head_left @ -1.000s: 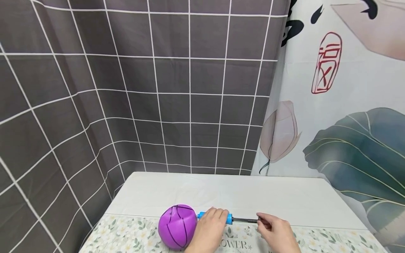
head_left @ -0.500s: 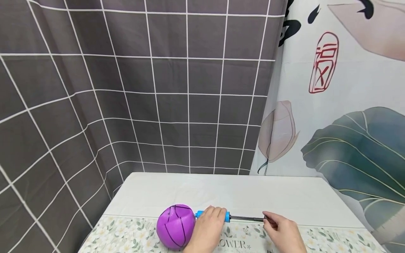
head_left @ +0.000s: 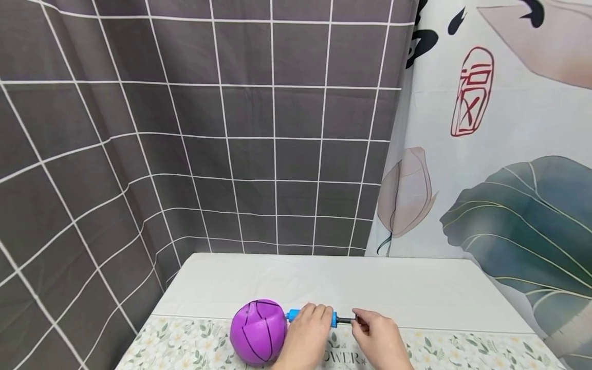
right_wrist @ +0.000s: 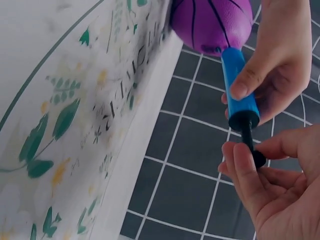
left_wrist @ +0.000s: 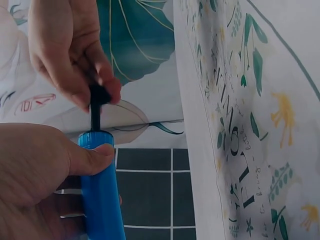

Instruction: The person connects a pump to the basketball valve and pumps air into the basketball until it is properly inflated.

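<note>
A purple ball [head_left: 258,333] with black lines, dented at its top, sits at the table's front. From its right side a blue hand pump [right_wrist: 232,70] sticks out, its tip against the ball. My left hand [head_left: 305,334] grips the pump's blue barrel [left_wrist: 102,200], thumb along it. My right hand [head_left: 380,336] pinches the black handle [right_wrist: 258,159] at the end of the pump's rod [left_wrist: 95,116]. Only a short length of that rod shows outside the barrel. The nozzle's entry into the ball is too small to make out.
The table [head_left: 337,280] has a white back part and a flowered cloth [head_left: 178,339] with printed letters in front. A dark grid-patterned curtain [head_left: 250,113] hangs behind and to the left; a white sheet with leaf prints [head_left: 522,216] hangs at the right.
My right hand first drew the black rod out to the right, then pushed it left, most of the way into the barrel. The left hand and ball have stayed nearly in place.
</note>
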The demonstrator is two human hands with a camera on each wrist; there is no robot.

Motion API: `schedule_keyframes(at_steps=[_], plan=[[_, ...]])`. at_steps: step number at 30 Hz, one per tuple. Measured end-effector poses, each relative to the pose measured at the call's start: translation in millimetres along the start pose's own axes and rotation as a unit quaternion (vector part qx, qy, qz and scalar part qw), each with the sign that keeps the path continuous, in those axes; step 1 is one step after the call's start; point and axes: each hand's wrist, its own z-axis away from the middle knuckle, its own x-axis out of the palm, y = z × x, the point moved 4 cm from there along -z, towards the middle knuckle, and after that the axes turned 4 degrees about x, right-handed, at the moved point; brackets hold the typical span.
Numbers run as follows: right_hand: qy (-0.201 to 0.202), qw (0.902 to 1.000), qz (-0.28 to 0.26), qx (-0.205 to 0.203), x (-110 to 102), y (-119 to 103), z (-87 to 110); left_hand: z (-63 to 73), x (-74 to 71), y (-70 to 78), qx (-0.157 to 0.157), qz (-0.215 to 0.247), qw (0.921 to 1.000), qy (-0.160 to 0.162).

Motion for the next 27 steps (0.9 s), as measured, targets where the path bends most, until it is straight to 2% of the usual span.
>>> schedule_keyframes(at_steps=[5,7,12,17,23,27], plan=[[-0.039,0.9981,-0.047,0.007,3,4,0.5,1.8,2.2,-0.6,-0.006,0.023,0.9997,-0.009],[-0.042,0.9975,-0.056,0.013,1,9,1.1,2.5,2.6,-1.4,-0.007,0.035,0.9992,-0.016],[-0.019,0.9992,-0.030,0.016,-9,18,0.0,2.9,1.1,-3.7,-0.019,0.051,0.9982,-0.025],[-0.015,0.9988,-0.003,0.047,-25,34,0.3,3.3,-0.3,-5.5,-0.024,0.057,0.9976,-0.031],[-0.027,0.9969,0.005,0.074,-38,52,-0.5,2.7,-2.6,-8.0,-0.026,0.054,0.9981,-0.011],[-0.031,0.9966,-0.001,0.077,-40,55,-0.6,2.2,-3.2,-8.2,-0.022,0.050,0.9985,-0.006]])
